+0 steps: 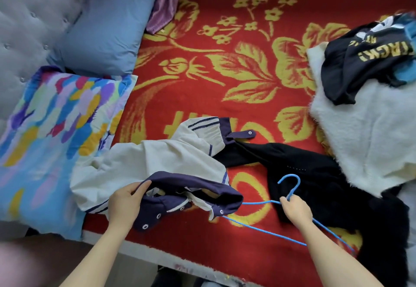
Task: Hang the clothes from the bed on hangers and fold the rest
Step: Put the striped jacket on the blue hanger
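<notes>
Cream jacket (157, 158) on the bed (225, 61), near its front edge. The navy collar (191, 183) is gripped by the left hand (126, 203), fingers curled round its rim. The blue wire hanger (290, 175) is pinched just below its hook by the right hand (297, 208), with one arm entering the neck opening. The cloth is judged soft, light and limp, the wire thin and springy. Hold is best taken at collar and shoulder seams.

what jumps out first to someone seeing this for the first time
The bright red blanket with yellow flowers fills the bed. Near its front edge the left hand pinches the navy collar of a white jacket, while the right hand grips a blue hanger over a black garment. A fluffy white sweater lies at the right, a multicoloured pillow at the left.
</notes>
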Available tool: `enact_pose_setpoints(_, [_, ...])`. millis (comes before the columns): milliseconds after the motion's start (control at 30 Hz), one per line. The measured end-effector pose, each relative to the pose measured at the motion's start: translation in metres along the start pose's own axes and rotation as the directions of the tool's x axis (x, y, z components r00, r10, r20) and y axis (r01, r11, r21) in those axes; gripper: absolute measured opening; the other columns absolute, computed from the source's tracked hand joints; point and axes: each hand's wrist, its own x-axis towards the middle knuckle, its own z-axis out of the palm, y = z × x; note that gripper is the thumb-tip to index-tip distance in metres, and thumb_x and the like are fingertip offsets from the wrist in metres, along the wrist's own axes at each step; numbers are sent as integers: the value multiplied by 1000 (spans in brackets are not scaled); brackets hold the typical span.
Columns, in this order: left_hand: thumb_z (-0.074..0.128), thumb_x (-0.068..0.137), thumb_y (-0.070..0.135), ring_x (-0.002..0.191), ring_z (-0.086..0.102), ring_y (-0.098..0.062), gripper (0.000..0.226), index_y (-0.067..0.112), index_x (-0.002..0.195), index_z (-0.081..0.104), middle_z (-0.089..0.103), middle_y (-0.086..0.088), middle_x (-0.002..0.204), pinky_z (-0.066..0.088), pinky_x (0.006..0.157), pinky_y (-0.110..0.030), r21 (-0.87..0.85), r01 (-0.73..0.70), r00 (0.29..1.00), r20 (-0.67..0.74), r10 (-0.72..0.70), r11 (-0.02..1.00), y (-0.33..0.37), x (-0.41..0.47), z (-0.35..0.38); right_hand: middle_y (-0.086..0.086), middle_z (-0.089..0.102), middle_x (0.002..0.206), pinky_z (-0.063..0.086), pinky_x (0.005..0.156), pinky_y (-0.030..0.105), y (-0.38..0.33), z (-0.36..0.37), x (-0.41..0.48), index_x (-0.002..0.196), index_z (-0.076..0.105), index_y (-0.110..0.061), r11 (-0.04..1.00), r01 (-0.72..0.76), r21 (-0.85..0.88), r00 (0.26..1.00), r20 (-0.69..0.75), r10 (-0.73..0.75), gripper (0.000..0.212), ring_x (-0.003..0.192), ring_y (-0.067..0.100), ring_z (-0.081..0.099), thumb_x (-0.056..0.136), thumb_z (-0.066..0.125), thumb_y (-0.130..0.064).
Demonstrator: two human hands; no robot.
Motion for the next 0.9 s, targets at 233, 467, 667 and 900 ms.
enact_pose_setpoints(233, [61, 90, 30, 78, 61, -27, 22, 16, 76, 71, 69, -8, 75, 49, 69, -41, -22, -42, 995, -90, 40, 999, 19, 5, -34, -2, 42, 55, 28, 63, 33, -72, -129, -56, 59, 29, -18, 835, 444, -326, 857, -118, -502, 35, 57, 20, 42, 90, 45, -21])
enact_pose_setpoints(467, [60, 91, 27, 78, 61, -29, 19, 13, 86, 73, 70, -8, 80, 47, 66, -39, -7, -197, 967, -166, 193, 980, 37, 0, -77, -1, 38, 56, 26, 55, 29, -141, -189, -145, 60, 43, -15, 698, 698, 162, 713, -244, -657, 35, 55, 15, 35, 93, 54, -19])
enact_pose_setpoints(667, [64, 88, 25, 78, 63, -30, 17, 11, 88, 74, 71, -9, 80, 42, 60, -35, -11, -305, 919, -264, 291, 952, 46, -8, -111, 13, 58, 67, 35, 66, 37, -180, -141, -206, 71, 59, 0, 560, 827, -46, 503, -383, -775, 25, 70, 31, 54, 92, 58, -14])
enact_pose_setpoints(900, [66, 83, 25, 67, 64, -26, 22, 4, 83, 74, 67, -8, 72, 50, 60, -36, 24, -680, 693, -307, 653, 733, 87, -33, -142, 11, 62, 66, 24, 65, 33, -235, -57, -269, 64, 56, -6, 523, 852, -16, 387, -654, -650, 30, 71, 31, 55, 91, 61, -18])
